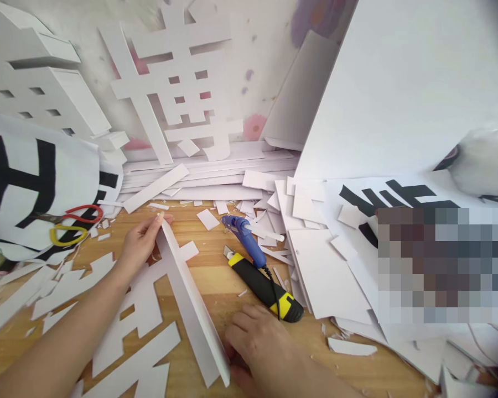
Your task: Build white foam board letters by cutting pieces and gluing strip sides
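Observation:
A long white foam board strip (197,298) stands on edge along a flat cut-out white character (139,309) on the wooden table. My left hand (143,240) pinches the strip's far end between thumb and fingers. At its near end, the curled fingers and thumb of my right hand (265,342) close on the strip; the fingertips are partly hidden. Just beyond my right hand lie a black and yellow utility knife (263,284), blade out, and a blue glue gun (247,237), whose cord crosses the knife.
Red and yellow handled scissors (72,229) lie at left on a printed sheet (72,171). White offcuts (207,219) litter the table (207,276). Stacked boards (327,271) lie at right, below a big upright panel (398,88). A cut-out character (149,83) leans at the back.

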The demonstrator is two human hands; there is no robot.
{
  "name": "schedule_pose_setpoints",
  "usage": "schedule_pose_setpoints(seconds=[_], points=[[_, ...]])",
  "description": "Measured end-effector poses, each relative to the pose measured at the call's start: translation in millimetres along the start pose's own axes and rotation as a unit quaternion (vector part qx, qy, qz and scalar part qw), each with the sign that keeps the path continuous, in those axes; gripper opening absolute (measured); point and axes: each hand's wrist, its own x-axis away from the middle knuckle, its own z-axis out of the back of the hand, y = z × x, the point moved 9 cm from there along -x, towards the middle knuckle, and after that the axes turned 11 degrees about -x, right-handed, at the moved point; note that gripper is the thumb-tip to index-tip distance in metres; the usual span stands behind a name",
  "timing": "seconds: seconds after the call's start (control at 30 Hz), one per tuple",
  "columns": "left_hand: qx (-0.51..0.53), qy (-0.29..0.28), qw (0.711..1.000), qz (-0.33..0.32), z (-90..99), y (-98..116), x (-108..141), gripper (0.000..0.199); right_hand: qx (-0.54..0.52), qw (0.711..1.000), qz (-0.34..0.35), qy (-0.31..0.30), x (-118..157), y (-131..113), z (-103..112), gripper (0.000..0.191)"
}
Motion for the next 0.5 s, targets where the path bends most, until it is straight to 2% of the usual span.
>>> schedule_pose_setpoints(seconds=[0.23, 0.4, 0.5], points=[[0.064, -0.036, 0.997, 0.027, -7.0, -0.1, 6.3, 0.049, 0.015, 1.000, 0.025, 0.009, -1.0, 1.5, -2.7, 0.015], [0.062, -0.046, 0.997, 0.021, -7.8, -0.7, 6.4, 0.049, 0.020, 0.999, 0.034, 0.023, -0.6, 3.5, -4.5, 0.036], [0.051, -0.055, 0.997, 0.023, -8.3, 1.8, 7.8, 0.049, 0.032, 0.997, 0.047, 0.054, -1.5, 1.5, -5.2, 0.044]])
